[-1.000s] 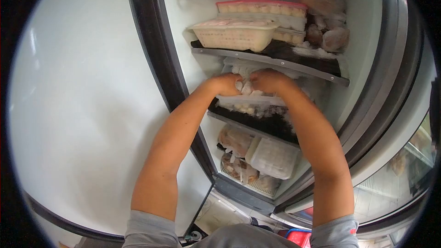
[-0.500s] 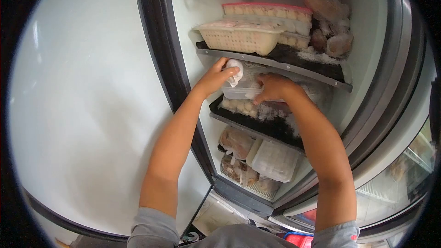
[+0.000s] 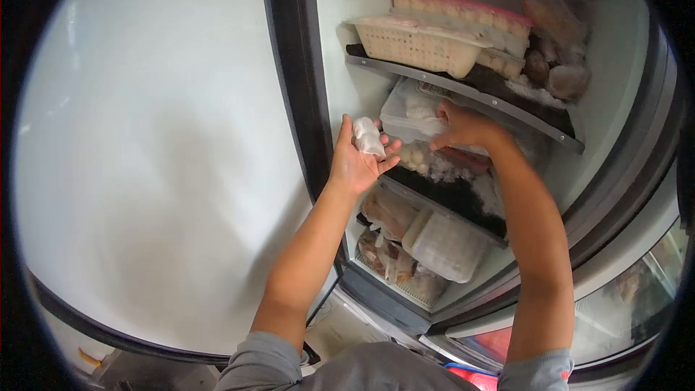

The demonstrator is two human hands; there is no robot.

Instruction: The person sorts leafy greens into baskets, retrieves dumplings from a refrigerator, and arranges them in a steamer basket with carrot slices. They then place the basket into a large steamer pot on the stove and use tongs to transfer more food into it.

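On the upturned palm of my left hand [image 3: 356,163] lies a small white wrapped bundle [image 3: 369,137], with the fingers loosely curled beside it. My right hand [image 3: 467,127] reaches onto the middle shelf at a clear plastic container [image 3: 402,112] with white pieces inside. Its thumb and fingers are at the container's right side; what they hold, if anything, is hidden. Below the container, pale round balls [image 3: 414,158] and loose frost [image 3: 445,169] lie on the black shelf [image 3: 452,199].
Above, a cream basket [image 3: 416,45], a pink-rimmed container [image 3: 463,16] and bagged items [image 3: 568,81] stand on the upper shelf [image 3: 463,88]. Lower down are a white lidded box [image 3: 452,246] and plastic bags [image 3: 387,213]. The open freezer door [image 3: 159,159] stands at the left.
My left hand has moved down and away from the container, turning palm up with the white bundle. The container now sits tilted. The whole view has shifted.
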